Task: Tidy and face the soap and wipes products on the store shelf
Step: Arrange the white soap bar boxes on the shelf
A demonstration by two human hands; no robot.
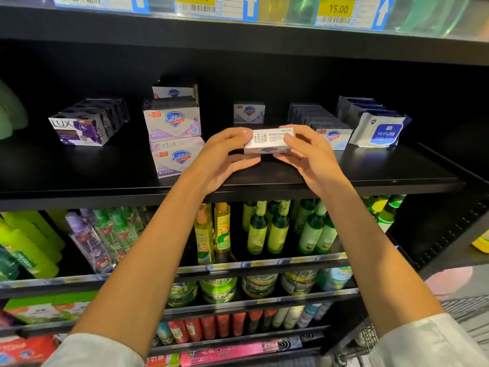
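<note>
both hands hold one small white safeguard soap box between them, just above the black shelf, near its middle and towards the front edge. the left hand grips the box's left end, thumb on top and fingers curled underneath; the right hand grips the right end the same way, thumb over the top edge. the box lies flat, its printed back panel facing up and the logo on the near side.

to the left of the hands stands a stack of two lavender safeguard boxes, the lower one sitting a little forward of the upper, with another box behind. further left is a row of purple lux soap boxes, turned at an angle. a single small safeguard box stands alone further back, behind the held one. right of the hands runs a row of blue-white safeguard boxes, and just beside it a row of wipes packs, the front pack leaning back.

yellow price tags line the shelf edge above. green and yellow bottles fill the shelf below.
</note>
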